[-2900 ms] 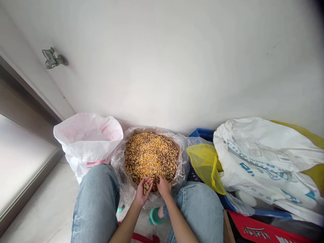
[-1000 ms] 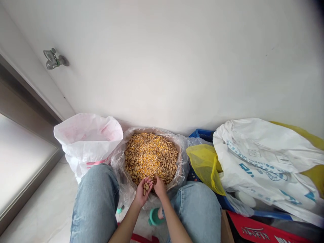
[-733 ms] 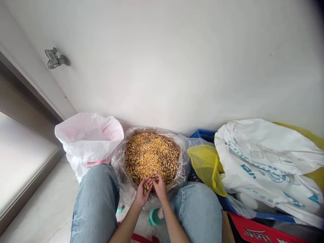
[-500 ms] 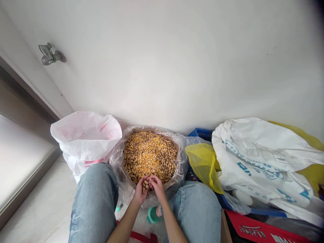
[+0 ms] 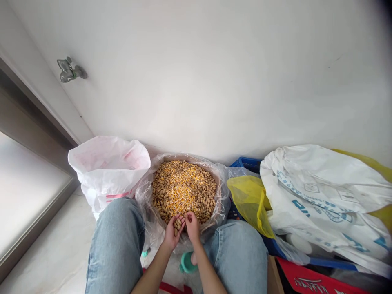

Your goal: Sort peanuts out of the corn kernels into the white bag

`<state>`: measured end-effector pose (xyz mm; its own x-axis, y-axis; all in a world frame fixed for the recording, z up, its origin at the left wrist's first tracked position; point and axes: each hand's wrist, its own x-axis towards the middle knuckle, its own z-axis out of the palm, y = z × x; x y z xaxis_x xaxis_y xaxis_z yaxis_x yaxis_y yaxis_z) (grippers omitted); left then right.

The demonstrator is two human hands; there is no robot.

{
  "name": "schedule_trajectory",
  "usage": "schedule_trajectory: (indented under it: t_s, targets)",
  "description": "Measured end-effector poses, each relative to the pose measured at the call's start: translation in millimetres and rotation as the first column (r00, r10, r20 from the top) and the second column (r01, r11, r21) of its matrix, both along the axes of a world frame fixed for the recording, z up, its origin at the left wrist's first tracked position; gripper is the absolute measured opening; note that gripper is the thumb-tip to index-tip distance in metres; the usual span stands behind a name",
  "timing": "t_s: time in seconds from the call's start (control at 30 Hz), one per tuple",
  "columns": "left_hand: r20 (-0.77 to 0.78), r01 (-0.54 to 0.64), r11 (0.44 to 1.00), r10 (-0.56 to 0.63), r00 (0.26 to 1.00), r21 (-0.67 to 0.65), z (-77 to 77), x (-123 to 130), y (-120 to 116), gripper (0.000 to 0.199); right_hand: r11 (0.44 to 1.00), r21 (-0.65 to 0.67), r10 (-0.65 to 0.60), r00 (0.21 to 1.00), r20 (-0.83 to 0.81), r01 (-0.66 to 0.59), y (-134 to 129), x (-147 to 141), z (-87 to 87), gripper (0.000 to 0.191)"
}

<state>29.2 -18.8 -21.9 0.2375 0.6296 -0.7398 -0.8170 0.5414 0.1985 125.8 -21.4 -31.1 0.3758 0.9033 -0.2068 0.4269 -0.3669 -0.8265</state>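
Observation:
Several unshelled peanuts (image 5: 177,224) lie in the cupped palm of my left hand (image 5: 173,233), its fingers curled around them. Right beside it my right hand (image 5: 192,228) has its thumb and fingers pinched together; whatever is between them is too small to make out. Both hands are at the near rim of a round container lined with a clear plastic bag (image 5: 223,183). It is filled with unshelled peanuts (image 5: 208,190) and yellow and white corn kernels (image 5: 182,195), the corn heaped mostly in the middle.
On the left stands an open white woven sack (image 5: 107,179). To the right, a blue crate (image 5: 246,163) bears a yellow mesh bag (image 5: 249,194) and a white printed sack (image 5: 318,188). A red box (image 5: 309,277) is at lower right. A tap (image 5: 70,70) juts from the wall.
My right hand has drawn slightly away from the left, its fingers now more closely pinched. The left hand still holds the peanuts. The whole view has shifted a little.

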Motion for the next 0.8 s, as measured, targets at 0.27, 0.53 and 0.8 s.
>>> schedule_trajectory:
  t_s: [0.27, 0.53, 0.8]
  targets:
    - [-0.03, -0.028, 1.0, 0.028, 0.999, 0.008, -3.1, 3, 2, 0.013, 0.978, 0.051, 0.205, 0.976, -0.078, -0.202, -6, 6, 24.8, 0.03]
    - [0.02, 0.048, 0.999, -0.048, 0.999, 0.004, 3.8, -2, 0, 0.012, 0.852, -0.507, 0.465, 0.634, 0.618, -0.13, 10, 46, 16.2, 0.028]
    - [0.036, 0.04, 0.999, -0.039, 0.999, -0.019, 4.9, -2, 0, 0.012, 0.832, -0.543, 0.504, 0.556, 0.661, -0.109, 6, 37, 9.6, 0.03]
